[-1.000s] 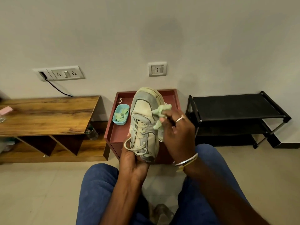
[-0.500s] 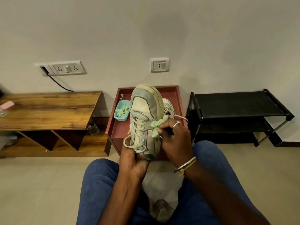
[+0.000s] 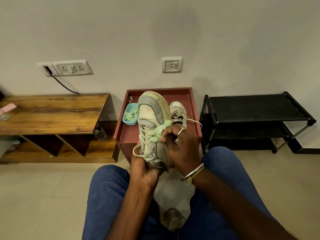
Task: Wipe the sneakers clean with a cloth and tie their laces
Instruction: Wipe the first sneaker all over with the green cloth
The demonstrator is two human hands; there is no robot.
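Maroon raised-rim side table point(image 3: 191, 101) is standing just beyond the right hand point(image 3: 181, 146), carrying 1 loose-laced white sneaker point(image 3: 177, 110). Worn grey-and-cream sneaker point(image 3: 152, 116) is standing toe-up, its heel sitting in the gripping left hand point(image 3: 143, 170). The right hand is pinching a crumpled pale green cloth point(image 3: 158, 131) against its laced upper.

Low wood-top unit point(image 3: 52, 115) at L, w/ pink item point(image 3: 9, 107) at its far-L edge; plastic bottle point(image 3: 100, 133) on shelf under its R end. Red-brown side table point(image 3: 161, 90) centre, blue tub point(image 3: 125, 115) by its L rim. Black tiered rack point(image 3: 251, 108) at R. Wall: dbl socket plate point(image 3: 71, 68) w/ black cable point(image 3: 64, 86), single switch plate point(image 3: 171, 64).
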